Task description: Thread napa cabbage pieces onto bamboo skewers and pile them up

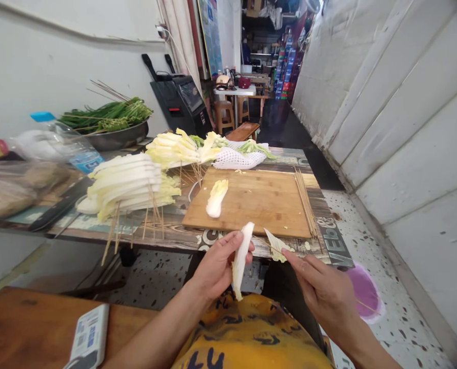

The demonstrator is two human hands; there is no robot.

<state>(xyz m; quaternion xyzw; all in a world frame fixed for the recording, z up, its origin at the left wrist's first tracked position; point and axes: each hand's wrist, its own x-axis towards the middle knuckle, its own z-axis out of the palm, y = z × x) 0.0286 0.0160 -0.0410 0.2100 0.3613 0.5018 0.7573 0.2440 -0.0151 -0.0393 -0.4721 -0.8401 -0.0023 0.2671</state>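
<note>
Pinched in my left hand (221, 260) is a white napa cabbage leaf (243, 259), held upright over my lap. My right hand (320, 279) grips a thin bamboo skewer (264, 243), its tip pointing left toward that leaf; whether it touches the leaf I cannot tell. A second cabbage piece (277, 245) sits on the skewer by my right fingers. Just beyond, one yellow-tipped leaf (216, 199) lies on the wooden cutting board (262, 205). Several loose skewers (305, 202) line the board's right edge.
Stacked skewered cabbage (128, 182) fills the table's left side, near a knife (59, 205). More leaves (174, 147) and white foam netting (239, 158) lie behind the board. Farther back are a bowl of greens (113, 138) and a plastic bottle (76, 146). A purple bin (364, 292) stands right.
</note>
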